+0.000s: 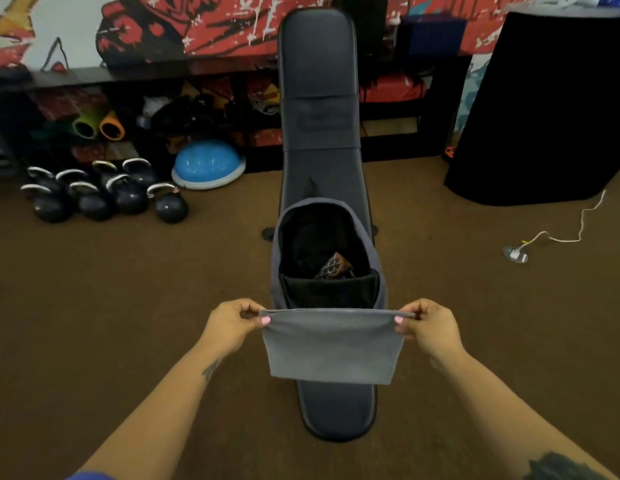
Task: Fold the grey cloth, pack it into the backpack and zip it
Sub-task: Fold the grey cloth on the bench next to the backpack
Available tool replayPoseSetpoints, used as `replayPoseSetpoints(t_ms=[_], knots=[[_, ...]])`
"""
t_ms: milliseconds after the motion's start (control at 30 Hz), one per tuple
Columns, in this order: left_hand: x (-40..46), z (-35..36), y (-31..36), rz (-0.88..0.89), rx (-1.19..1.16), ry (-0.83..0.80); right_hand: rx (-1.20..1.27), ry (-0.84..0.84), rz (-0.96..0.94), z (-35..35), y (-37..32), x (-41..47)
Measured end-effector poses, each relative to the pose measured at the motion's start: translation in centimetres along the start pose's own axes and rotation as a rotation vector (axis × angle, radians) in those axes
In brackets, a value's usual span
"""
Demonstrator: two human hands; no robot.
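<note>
The grey cloth [332,344] hangs folded into a rectangle, stretched flat between my hands above the near end of the bench. My left hand [232,323] pinches its top left corner. My right hand [428,325] pinches the top right corner. Just beyond the cloth, the grey backpack [279,244] lies on the bench with its main compartment unzipped and wide open. Its inside is black, and a small brown patterned item [334,266] lies in it. The cloth hides the backpack's near end.
The long black padded bench [317,64] runs away from me over brown carpet. Several black kettlebells [104,195] and a blue balance dome [208,164] sit at the left. A black box [544,109] stands far right, with a white cable [561,233] on the floor.
</note>
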State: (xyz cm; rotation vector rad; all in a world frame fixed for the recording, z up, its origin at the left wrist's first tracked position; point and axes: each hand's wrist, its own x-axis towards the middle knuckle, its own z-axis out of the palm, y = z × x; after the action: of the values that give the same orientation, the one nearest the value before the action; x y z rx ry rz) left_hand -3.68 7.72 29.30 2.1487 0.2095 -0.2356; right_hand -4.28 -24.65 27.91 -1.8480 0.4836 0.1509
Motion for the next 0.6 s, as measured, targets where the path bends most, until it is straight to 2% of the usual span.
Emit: replayPoseSetpoints(t_ms=[200, 400, 600], knots=[[2.2, 5.0, -4.7, -0.066, -0.074, 0.022, -0.074, 0.039, -0.032, 1.7, 4.6, 3.3], [0.3, 8.6, -9.7, -0.136, -0.174, 0.030, -0.209, -0.032, -0.097, 2.1, 10.0, 3.9], [-2.0, 14.5, -18.5, -0.316, -0.134, -0.049, -0.377, -0.179, 0.083, 3.6, 19.5, 3.1]])
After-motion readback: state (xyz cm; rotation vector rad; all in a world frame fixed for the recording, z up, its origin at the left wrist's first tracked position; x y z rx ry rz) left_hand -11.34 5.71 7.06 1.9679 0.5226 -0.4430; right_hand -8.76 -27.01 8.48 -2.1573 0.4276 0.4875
